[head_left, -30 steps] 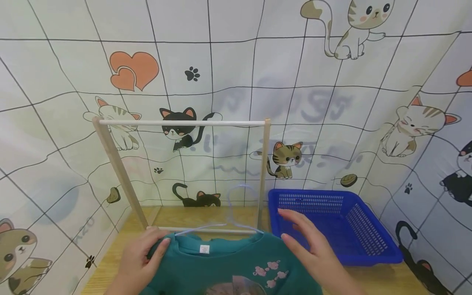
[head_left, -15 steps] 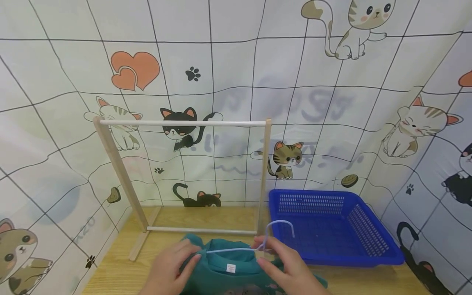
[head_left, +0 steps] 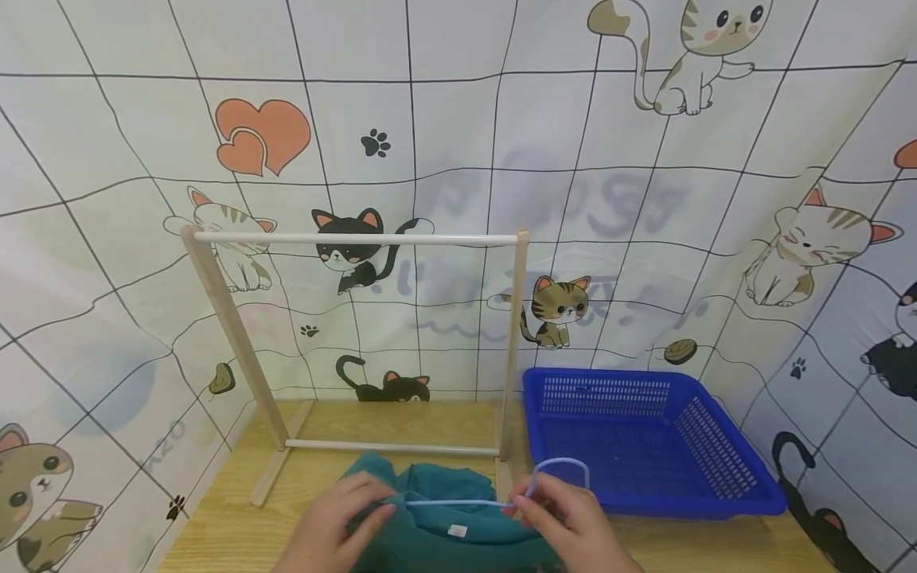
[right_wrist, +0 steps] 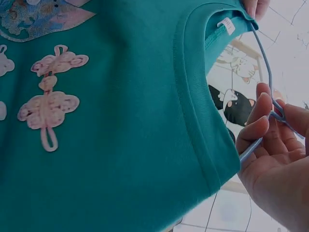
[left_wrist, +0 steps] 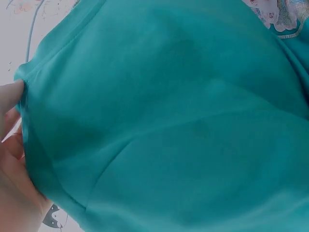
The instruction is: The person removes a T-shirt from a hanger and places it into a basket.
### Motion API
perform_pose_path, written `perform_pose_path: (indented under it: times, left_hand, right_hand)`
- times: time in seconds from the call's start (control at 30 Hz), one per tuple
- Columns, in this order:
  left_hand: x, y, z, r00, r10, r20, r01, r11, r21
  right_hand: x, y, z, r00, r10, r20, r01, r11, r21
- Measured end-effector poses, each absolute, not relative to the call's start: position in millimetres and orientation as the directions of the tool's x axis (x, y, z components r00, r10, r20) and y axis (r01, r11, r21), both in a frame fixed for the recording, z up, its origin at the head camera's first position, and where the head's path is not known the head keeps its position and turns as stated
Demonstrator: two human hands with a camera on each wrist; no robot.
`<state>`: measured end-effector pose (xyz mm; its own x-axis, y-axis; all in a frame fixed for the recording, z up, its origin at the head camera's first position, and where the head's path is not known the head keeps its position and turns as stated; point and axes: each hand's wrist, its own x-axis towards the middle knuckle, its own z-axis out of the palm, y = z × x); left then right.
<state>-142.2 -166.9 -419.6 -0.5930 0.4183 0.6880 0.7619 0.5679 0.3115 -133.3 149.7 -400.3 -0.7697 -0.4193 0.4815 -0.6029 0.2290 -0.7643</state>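
A teal shirt (head_left: 430, 551) with a white neck label is held up near the front of the table. At its shoulder beside the collar, my left hand (head_left: 338, 521) pinches the fabric, seen also in the left wrist view, where the shirt (left_wrist: 159, 116) fills most of the frame. A pale blue clothes hanger (head_left: 458, 502) spans the neck opening. My right hand (head_left: 576, 521) grips it at the base of the hook, which points up and to the right. In the right wrist view, one arm of the hanger (right_wrist: 263, 55) reaches the left hand's fingertips; the other runs under the collar.
Behind the shirt stands a wooden drying rack (head_left: 358, 239) with a white top rail. To the right is a blue plastic basket (head_left: 716, 505) on the wooden table (head_left: 208, 517). A cat-patterned cloth (head_left: 458, 119) covers the wall behind.
The right hand has come in from beside the shirt and taken hold of the hanger below its hook. Shirt and hanger have tilted and lowered, and the hook has swung right.
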Motion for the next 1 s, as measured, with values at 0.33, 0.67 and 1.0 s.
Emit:
perform_pose_path:
  times: [0.33, 0.67, 1.0]
  left_hand:
    - [-141.0, -174.3, -422.5, -0.584, 0.369, 0.723, 0.763, 0.554, 0.333]
    - [-137.7, -178.0, -425.2, -0.633, 0.233, 0.738, 0.688, 0.606, 0.400]
    - [-137.0, -181.4, -422.9, -0.644, 0.073, 0.762, 0.604, 0.659, 0.447]
  right_hand:
    - [-132.2, 166.2, -405.5, -0.812, -0.387, 0.437, -0.548, 0.249, -0.799]
    - [-131.0, 180.5, -409.4, -0.873, -0.337, 0.353, -0.451, 0.284, -0.846]
    - [-129.4, 189.2, -403.7, -0.899, -0.323, 0.295, -0.380, 0.245, -0.892]
